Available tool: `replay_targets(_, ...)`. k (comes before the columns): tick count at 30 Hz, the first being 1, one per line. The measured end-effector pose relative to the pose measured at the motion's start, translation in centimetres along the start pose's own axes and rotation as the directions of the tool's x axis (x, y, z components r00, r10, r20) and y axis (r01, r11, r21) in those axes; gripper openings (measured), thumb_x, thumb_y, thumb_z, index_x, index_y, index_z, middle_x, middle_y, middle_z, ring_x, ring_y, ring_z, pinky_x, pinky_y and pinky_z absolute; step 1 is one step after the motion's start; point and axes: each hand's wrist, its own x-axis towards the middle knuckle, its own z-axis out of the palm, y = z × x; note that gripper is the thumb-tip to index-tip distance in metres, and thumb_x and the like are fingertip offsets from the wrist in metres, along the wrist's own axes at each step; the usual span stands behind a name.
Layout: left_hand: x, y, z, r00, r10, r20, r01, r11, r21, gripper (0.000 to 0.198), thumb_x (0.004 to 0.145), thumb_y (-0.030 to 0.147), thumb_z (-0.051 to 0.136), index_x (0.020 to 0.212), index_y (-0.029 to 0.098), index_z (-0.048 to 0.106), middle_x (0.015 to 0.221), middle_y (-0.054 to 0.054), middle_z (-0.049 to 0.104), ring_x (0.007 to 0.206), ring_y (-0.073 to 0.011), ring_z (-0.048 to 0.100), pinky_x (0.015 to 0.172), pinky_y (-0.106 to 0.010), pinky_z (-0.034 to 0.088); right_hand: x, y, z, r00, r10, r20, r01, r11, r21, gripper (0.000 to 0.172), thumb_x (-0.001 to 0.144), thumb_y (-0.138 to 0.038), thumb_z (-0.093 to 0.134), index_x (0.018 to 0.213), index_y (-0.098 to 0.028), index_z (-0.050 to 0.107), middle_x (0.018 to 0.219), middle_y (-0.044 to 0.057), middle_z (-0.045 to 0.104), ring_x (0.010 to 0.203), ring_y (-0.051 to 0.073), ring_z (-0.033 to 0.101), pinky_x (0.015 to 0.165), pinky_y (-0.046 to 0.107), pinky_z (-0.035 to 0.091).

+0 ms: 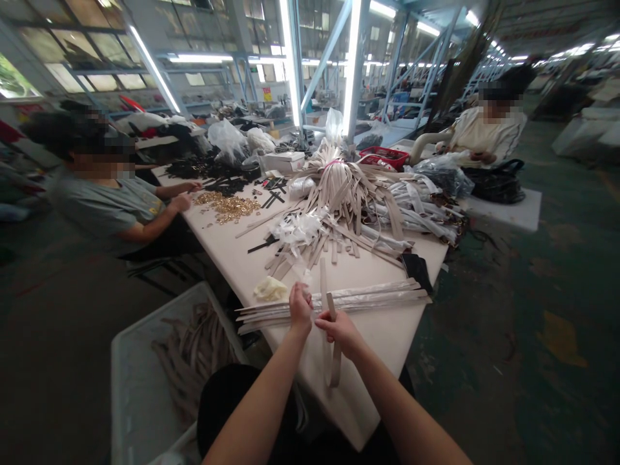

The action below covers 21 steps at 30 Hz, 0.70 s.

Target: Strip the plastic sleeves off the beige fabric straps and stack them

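Observation:
Near the table's front corner, my right hand (340, 330) pinches a beige strap (334, 368), which stands up past the fingers and loops down below them. My left hand (301, 309) is closed, with crumpled clear plastic film (305, 276) showing above its fingers. Both hands are close together but apart. Just behind them, a bundle of long straps in clear plastic (382, 296) lies across the table. A pale yellow crumpled cloth or glove (270, 289) rests left of my left hand.
A large heap of beige straps (339, 187) covers the table's middle. Gold metal rings (227, 206) lie near a co-worker (116, 200) at left. A white bin of straps (116, 368) stands below left. A dark phone-like object (417, 271) lies at the right edge. Another person (489, 132) sits behind right.

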Motion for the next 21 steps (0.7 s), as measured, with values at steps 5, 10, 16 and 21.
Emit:
replay_targets(5, 1.6, 0.8, -0.8, 0.992, -0.124, -0.007, 0.121, 0.976, -0.183, 0.019, 0.077, 0.034, 0.062, 0.080, 0.018, 0.052, 0.054, 0.007, 0.043, 0.039, -0.0058, 0.033, 0.039, -0.019, 0.023, -0.4, 0.2, -0.5, 0.999, -0.034, -0.036, 0.033, 0.999, -0.042, 0.032, 0.069, -0.042, 0.077, 0.075, -0.014, 0.061, 0.054, -0.006, 0.046, 0.042, 0.006, 0.038, 0.040, 0.021, 0.031)
replay_targets(10, 3.0, 2.3, -1.8, 0.995, -0.089, 0.047, 0.096, 0.977, -0.191, 0.036, 0.062, 0.013, 0.069, 0.096, 0.018, 0.057, 0.060, 0.007, 0.048, 0.045, -0.0051, 0.041, 0.045, -0.017, 0.030, -1.5, -0.4, -1.6, 0.999, 0.002, -0.041, -0.003, 1.000, -0.023, 0.030, 0.070, -0.041, 0.074, 0.077, -0.016, 0.059, 0.057, -0.005, 0.051, 0.042, 0.006, 0.037, 0.040, 0.021, 0.028)
replay_targets(16, 3.5, 3.1, -1.6, 0.986, 0.158, -0.044, -0.153, 0.982, 0.109, 0.035, 0.064, 0.019, 0.060, 0.098, 0.018, 0.061, 0.060, 0.005, 0.052, 0.054, -0.0105, 0.053, 0.059, -0.024, 0.046, -2.0, -0.8, -2.5, 0.996, -0.004, -0.086, -0.006, 0.993, -0.119, 0.029, 0.070, -0.040, 0.073, 0.080, -0.013, 0.066, 0.056, -0.004, 0.050, 0.043, 0.007, 0.038, 0.041, 0.022, 0.028)
replay_targets(21, 0.8, 2.0, -2.5, 0.997, 0.049, 0.060, -0.069, 0.912, 0.403, 0.020, 0.075, 0.037, 0.058, 0.076, 0.017, 0.060, 0.051, 0.005, 0.048, 0.040, -0.0094, 0.041, 0.041, -0.022, 0.028, -2.2, -0.8, -3.0, 0.980, -0.072, -0.186, 0.042, 0.986, -0.162, 0.031, 0.073, -0.045, 0.070, 0.075, -0.014, 0.066, 0.055, -0.004, 0.047, 0.046, 0.008, 0.038, 0.043, 0.021, 0.029)
